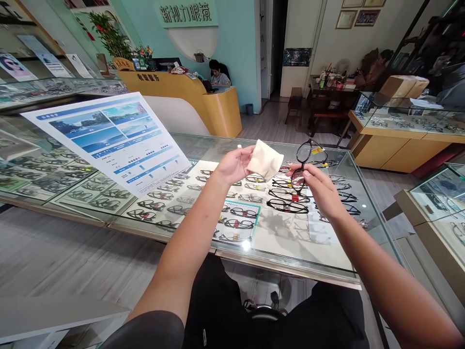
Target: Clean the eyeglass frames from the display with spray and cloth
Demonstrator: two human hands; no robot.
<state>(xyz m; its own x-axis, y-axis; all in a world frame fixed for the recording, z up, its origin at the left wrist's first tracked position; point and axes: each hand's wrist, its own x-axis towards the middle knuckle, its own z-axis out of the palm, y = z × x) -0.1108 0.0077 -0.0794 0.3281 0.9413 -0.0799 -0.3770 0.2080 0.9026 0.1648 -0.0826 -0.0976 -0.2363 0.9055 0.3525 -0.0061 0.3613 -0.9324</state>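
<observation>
My left hand [235, 165] pinches a cream cleaning cloth [267, 160], which hangs out over the glass counter. To the right, my right hand [321, 186] grips a pair of dark-rimmed eyeglasses [298, 167], held on end by the middle with one lens above the fingers and one below. A yellow tag shows near the upper lens. The cloth and the eyeglasses are apart. Beneath both hands, rows of eyeglass frames [286, 207] lie inside the glass display case [269, 245].
A printed sheet [109, 140] with blue pictures stands tilted at the left of the counter. Another display case [410, 121] with a cardboard box [405, 89] is at the right. Behind is a yellow reception desk [170, 89] with a seated person [220, 75]. Another person sits at the back right.
</observation>
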